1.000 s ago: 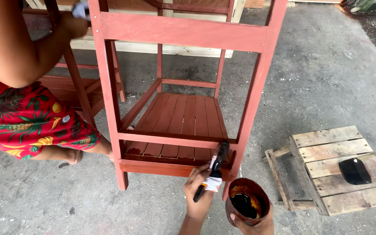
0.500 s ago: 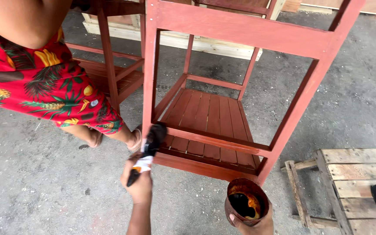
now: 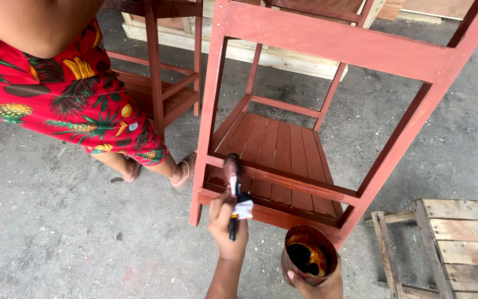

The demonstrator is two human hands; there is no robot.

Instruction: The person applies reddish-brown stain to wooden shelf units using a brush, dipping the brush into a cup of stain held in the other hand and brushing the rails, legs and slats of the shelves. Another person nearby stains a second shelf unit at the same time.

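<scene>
My left hand (image 3: 225, 224) grips a paintbrush (image 3: 233, 185) with a black handle and a white wrap. Its dark bristles rest against the lower front rail of a red-brown wooden stool frame (image 3: 327, 41), near the left front leg. My right hand (image 3: 316, 285) holds a round rusty-brown cup (image 3: 308, 260) with dark stain inside, low and just in front of the frame's right front leg. The frame has a slatted lower shelf (image 3: 283, 158).
Another person in red patterned shorts (image 3: 78, 105) and sandals stands at the left beside a second red-brown frame (image 3: 159, 83). A bare wooden pallet stool (image 3: 460, 238) stands at the right. Pale planks (image 3: 272, 55) lie behind on the concrete floor.
The view has swung right to left along the frame. My left hand moved the brush from the right end of the lower rail to the left end, by the left front leg. The cup stays low.
</scene>
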